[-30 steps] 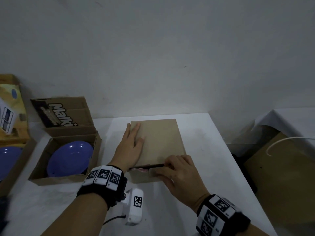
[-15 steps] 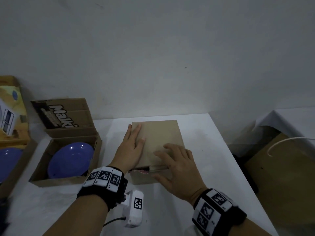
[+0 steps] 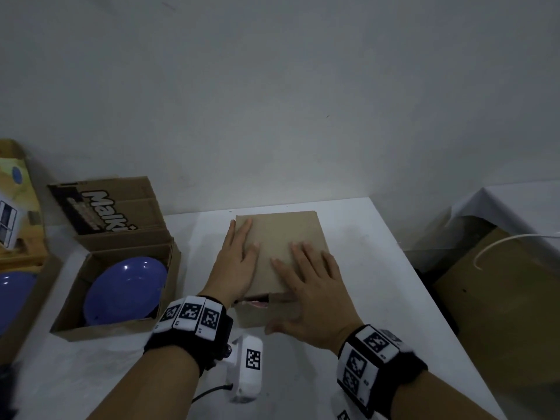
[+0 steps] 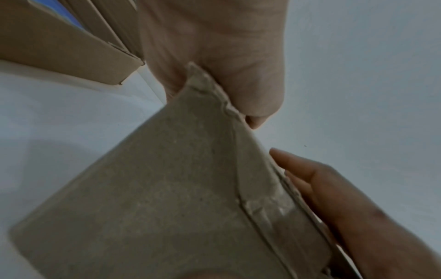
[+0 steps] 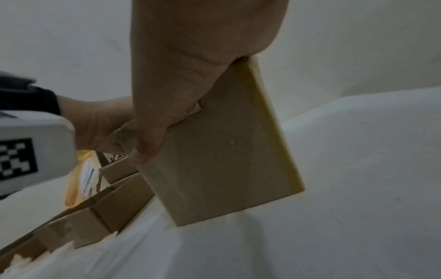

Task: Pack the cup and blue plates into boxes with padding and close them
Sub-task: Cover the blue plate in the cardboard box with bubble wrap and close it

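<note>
A small brown cardboard box (image 3: 281,234) stands mid-table with its lid folded down. My left hand (image 3: 238,262) lies flat on the lid's left side, fingers straight. Flat on the lid's near right lies my right hand (image 3: 312,283), its thumb (image 3: 275,328) against the front wall. A narrow gap at the front edge shows something pink (image 3: 257,303) inside. The wrist views show the same box (image 4: 167,188) (image 5: 222,151) under both palms. An open box (image 3: 118,298) at left holds a blue plate (image 3: 124,291). Another blue plate (image 3: 12,295) sits at the far left edge.
The open box's printed flap (image 3: 106,207) stands up behind it. A yellow and white carton (image 3: 15,207) rests at far left. The white table (image 3: 363,268) ends at right, where a large brown box (image 3: 500,313) and white cable (image 3: 500,244) sit lower down.
My right hand left the box's front flap and slid up onto the lid, flattening there. The front gap has narrowed. My left hand stayed flat on the lid.
</note>
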`<state>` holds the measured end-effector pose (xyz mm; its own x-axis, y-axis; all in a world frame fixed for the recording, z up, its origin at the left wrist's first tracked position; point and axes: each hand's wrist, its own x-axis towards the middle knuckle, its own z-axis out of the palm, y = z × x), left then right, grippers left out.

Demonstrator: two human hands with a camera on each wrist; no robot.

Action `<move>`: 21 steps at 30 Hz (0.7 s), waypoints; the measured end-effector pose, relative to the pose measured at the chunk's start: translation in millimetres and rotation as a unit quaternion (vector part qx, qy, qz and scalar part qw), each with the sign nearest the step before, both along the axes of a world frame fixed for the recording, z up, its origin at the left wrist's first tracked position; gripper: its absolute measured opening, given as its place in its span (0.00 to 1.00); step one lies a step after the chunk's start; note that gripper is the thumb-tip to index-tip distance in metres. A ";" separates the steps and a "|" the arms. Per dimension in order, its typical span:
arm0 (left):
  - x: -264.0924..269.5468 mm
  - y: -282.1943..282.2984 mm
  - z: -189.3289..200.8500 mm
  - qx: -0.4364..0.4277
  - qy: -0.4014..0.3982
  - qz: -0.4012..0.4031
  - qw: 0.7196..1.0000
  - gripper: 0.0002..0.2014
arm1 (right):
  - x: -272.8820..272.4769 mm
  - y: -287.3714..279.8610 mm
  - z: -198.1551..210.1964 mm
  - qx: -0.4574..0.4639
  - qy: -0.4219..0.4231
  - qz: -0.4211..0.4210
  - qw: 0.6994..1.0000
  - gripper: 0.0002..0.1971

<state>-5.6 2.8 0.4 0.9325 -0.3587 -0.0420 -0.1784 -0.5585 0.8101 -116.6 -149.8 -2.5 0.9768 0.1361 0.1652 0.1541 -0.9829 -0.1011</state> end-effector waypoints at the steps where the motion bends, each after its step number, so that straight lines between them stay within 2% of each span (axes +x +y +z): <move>1: 0.6 0.2 -0.2 -0.005 0.006 -0.002 1.000 0.25 | 1.3 5.6 0.7 -0.004 0.004 -0.012 1.000 0.50; 6: 3.1 6.2 -4.8 -0.025 0.029 -0.024 0.999 0.25 | 16.1 28.8 5.6 0.040 -0.045 -0.084 0.995 0.37; 10: 3.7 10.1 -11.3 -0.019 0.011 -0.029 0.999 0.26 | 16.2 18.3 9.4 0.087 -0.057 -0.065 0.993 0.33; 13: 3.1 10.4 -12.1 -0.022 0.002 -0.029 0.999 0.26 | 9.5 -7.7 16.7 0.146 -0.006 -0.010 0.989 0.36; 16: 3.0 10.9 -13.2 -0.018 0.005 -0.023 1.000 0.26 | 3.8 -31.4 17.3 0.141 0.089 0.016 0.986 0.43; 21: 3.5 11.6 -15.6 -0.021 -0.004 -0.017 1.000 0.26 | 8.6 -40.8 8.5 0.141 0.079 0.040 0.986 0.42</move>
<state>-2.1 14.4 -15.3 0.9203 -0.3907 -0.0190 -0.2024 -0.5170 0.8317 -108.0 -190.6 6.0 0.9816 0.1832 0.0532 0.1891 -0.8974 -0.3986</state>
